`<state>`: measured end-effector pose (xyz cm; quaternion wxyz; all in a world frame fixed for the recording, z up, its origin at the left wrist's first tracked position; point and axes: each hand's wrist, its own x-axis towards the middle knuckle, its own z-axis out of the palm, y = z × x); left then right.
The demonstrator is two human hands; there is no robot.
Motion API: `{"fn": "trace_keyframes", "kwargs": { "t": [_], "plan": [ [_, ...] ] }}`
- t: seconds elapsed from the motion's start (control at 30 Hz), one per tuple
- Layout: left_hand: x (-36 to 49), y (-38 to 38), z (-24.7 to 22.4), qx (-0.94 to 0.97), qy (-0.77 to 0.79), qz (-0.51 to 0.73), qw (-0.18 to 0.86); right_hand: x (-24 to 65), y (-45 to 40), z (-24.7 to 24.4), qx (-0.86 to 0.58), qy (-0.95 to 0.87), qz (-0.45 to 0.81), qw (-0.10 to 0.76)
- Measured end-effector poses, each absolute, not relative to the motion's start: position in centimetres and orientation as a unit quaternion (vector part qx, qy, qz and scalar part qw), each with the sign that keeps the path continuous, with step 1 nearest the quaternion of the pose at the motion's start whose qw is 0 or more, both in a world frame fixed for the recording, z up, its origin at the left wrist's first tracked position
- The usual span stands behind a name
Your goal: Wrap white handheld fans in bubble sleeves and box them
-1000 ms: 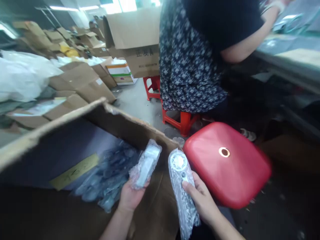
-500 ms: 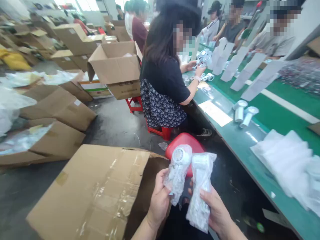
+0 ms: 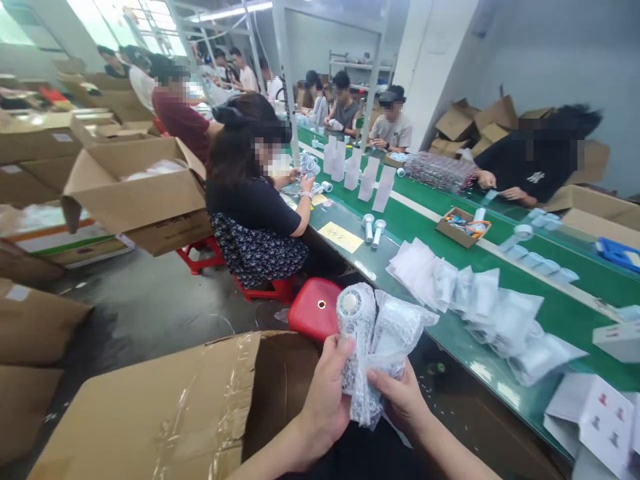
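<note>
My left hand (image 3: 325, 390) is closed around a white handheld fan (image 3: 354, 313) in a clear bubble bag, its round head up. My right hand (image 3: 404, 397) grips a second bubble-wrapped package (image 3: 397, 330), with the thumb across its front; the contents show only as a pale shape. The two packages touch side by side, their lower ends overlapping between my hands. Just below and left of them gapes a large cardboard box (image 3: 150, 407). To the right, several white wrapped pieces (image 3: 485, 297) lie in a row on the green table (image 3: 430, 250).
A red stool (image 3: 313, 307) stands beyond my hands. A co-worker (image 3: 255, 200) sits left of the table, handling white parts. Two unwrapped fans (image 3: 379, 233) lie near a yellow paper sheet (image 3: 341, 237). Another open carton (image 3: 140, 193) stands at left; a small parts box (image 3: 463, 227) sits mid-table.
The view has swung to the right, bringing more of the table into sight. My hands have drawn closer together, and the two packages now overlap at their lower ends.
</note>
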<state>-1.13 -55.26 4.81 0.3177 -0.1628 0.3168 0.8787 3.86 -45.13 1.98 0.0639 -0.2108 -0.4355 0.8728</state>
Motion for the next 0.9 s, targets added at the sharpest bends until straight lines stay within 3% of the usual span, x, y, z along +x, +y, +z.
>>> {"fn": "trace_keyframes", "kwargs": {
  "t": [0.4, 0.57, 0.9],
  "plan": [
    [0.8, -55.3, 7.3, -0.065, 0.259, 0.83, 0.49, 9.0, -44.7, 2.7, -0.228, -0.418, 0.868, 0.142],
    [0.7, -53.1, 6.3, -0.097, 0.347, 0.811, 0.461, 8.9, -44.3, 1.6, -0.251, -0.424, 0.849, 0.189],
    [-1.4, -47.5, 4.6, -0.158, 0.388, 0.83, 0.368, 6.1, -38.6, -0.4, -0.257, -0.447, 0.843, 0.156]
  ]
}}
